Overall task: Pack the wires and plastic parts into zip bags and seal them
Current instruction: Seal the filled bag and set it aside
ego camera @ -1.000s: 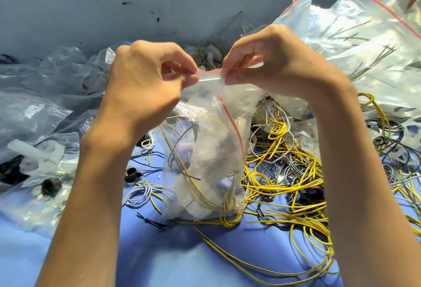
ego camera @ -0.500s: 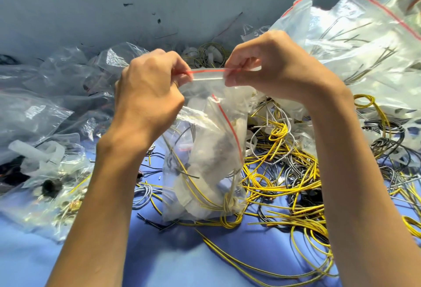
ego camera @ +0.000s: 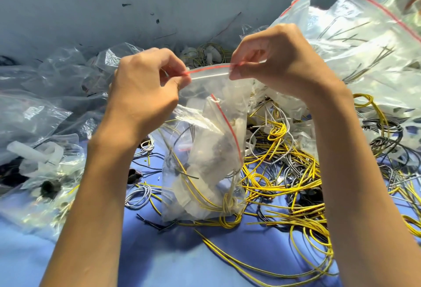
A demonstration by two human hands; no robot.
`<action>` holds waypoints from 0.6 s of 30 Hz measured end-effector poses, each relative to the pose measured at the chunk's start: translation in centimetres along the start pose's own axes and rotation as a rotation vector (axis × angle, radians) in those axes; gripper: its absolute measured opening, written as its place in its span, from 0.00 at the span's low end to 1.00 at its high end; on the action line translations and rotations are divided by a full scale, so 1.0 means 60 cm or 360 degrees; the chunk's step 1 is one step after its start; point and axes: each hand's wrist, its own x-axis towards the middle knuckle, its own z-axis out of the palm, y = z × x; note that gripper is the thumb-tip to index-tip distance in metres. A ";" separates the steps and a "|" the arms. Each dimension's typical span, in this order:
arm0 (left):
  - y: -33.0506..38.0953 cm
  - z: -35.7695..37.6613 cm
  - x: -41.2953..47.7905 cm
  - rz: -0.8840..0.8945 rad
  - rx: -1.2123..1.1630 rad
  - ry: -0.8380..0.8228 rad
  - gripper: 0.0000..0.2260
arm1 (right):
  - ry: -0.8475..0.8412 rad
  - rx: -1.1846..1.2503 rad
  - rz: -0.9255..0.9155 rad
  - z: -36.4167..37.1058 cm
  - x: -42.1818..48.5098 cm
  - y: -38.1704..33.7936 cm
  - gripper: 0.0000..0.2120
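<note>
I hold a clear zip bag (ego camera: pixel 205 168) upright over the blue table; inside it are yellow wires, a dark wire and pale plastic parts. Its red-lined zip strip (ego camera: pixel 208 72) stretches level between my hands. My left hand (ego camera: pixel 145 90) pinches the strip's left end between thumb and forefinger. My right hand (ego camera: pixel 280 58) pinches the right end. The bag's bottom rests among loose yellow wires (ego camera: pixel 280 186) on the table.
Filled and empty zip bags (ego camera: pixel 364 42) pile up at the back right, and more bags (ego camera: pixel 38 140) with white and black plastic parts lie at the left. Grey and black wire coils (ego camera: pixel 382 136) spread at the right. A grey wall (ego camera: pixel 159 1) stands behind. Bare blue table (ego camera: pixel 159 257) lies in front.
My hands have drawn apart along the zip strip, my left hand sliding left, so a longer stretch of the red line shows between them.
</note>
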 end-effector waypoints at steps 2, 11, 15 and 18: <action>-0.002 -0.001 0.001 -0.0049 0.0006 0.0035 0.03 | -0.0045 0.0021 0.0002 -0.006 -0.001 0.002 0.04; -0.010 -0.012 0.004 -0.0157 -0.0072 -0.0231 0.06 | 0.0000 0.0002 0.0008 -0.001 0.001 0.003 0.05; -0.016 -0.019 -0.004 -0.0305 -0.0025 -0.0905 0.23 | 0.0064 0.0119 -0.0019 0.002 0.003 -0.003 0.06; -0.013 -0.001 -0.011 -0.0226 0.0156 -0.1050 0.17 | 0.0065 0.0117 -0.0041 0.015 0.004 -0.010 0.04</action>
